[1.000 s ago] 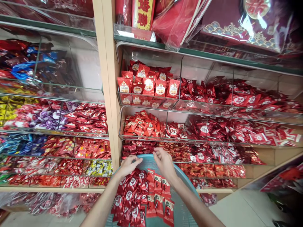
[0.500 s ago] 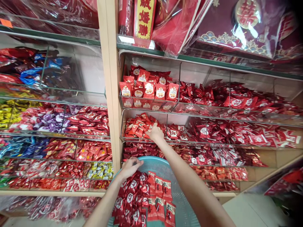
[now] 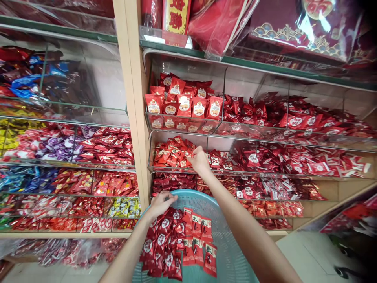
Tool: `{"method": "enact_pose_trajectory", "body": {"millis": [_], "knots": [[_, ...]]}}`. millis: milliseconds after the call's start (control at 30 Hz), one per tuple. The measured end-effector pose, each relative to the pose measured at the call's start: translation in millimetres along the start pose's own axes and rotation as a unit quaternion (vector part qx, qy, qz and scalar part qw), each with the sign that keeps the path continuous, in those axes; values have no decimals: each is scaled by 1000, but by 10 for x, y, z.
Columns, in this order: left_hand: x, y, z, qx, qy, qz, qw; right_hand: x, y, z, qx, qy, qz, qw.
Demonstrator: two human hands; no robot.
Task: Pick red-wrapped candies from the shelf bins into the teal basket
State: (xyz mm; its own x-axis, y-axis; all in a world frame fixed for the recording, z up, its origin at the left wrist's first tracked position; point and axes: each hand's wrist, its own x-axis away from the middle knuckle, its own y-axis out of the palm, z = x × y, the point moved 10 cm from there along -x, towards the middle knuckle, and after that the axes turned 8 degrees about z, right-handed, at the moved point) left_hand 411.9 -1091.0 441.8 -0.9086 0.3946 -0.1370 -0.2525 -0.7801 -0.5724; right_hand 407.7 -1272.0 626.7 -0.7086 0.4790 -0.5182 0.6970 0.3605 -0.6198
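My left hand (image 3: 161, 203) is closed over the far left rim of a round turquoise plastic basket (image 3: 216, 210). Inside the basket lie a heap of dark red wrapped candies (image 3: 161, 239) and several flat red candy packets (image 3: 198, 245) with black characters, laid out in two rows. My right hand (image 3: 201, 161) reaches into a glass-fronted shelf bin, its fingers pinched at the right edge of a pile of matching red candy packets (image 3: 173, 152). A red packet appears to be between thumb and fingers, mostly hidden by them.
Red biscuit packets (image 3: 184, 105) fill the bin above. More red candies (image 3: 297, 120) spread along the shelves to the right. A wooden post (image 3: 132, 98) divides these from the left shelves of purple-and-red candies (image 3: 60, 145). Glass bin fronts (image 3: 265, 137) edge each shelf.
My right hand has drawn slightly right from the middle of the pile toward its edge. My left hand stays on the basket rim. The view has shifted a little.
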Motion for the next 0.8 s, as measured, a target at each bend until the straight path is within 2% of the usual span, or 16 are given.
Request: {"method": "enact_pose_trajectory", "body": {"millis": [133, 167, 233, 367, 467, 567, 667, 800], "knots": [[7, -2, 1, -7, 0, 1, 1000, 376, -449, -219, -107, -90, 43, 989], [8, -1, 0, -9, 0, 1, 1000, 512, -516, -221, -145, -92, 34, 985], [12, 3, 3, -12, 0, 1, 1000, 783, -534, -88, -221, -48, -2, 974], [25, -5, 26, -15, -1, 0, 1000, 1241, -241, 519, -330, 80, -55, 939], [36, -9, 34, -18, -8, -6, 1000, 1506, 136, 1058, -340, 171, -90, 920], [37, -13, 40, -19, -12, -9, 1000, 1774, 512, 1502, -352, 276, -135, 884], [33, -20, 47, -19, -9, -6, 1000, 1943, 715, 1757, -351, 318, -140, 870], [32, -23, 78, -21, 5, -7, 1000, 2033, 814, 1922, -312, 311, -136, 888]]}}
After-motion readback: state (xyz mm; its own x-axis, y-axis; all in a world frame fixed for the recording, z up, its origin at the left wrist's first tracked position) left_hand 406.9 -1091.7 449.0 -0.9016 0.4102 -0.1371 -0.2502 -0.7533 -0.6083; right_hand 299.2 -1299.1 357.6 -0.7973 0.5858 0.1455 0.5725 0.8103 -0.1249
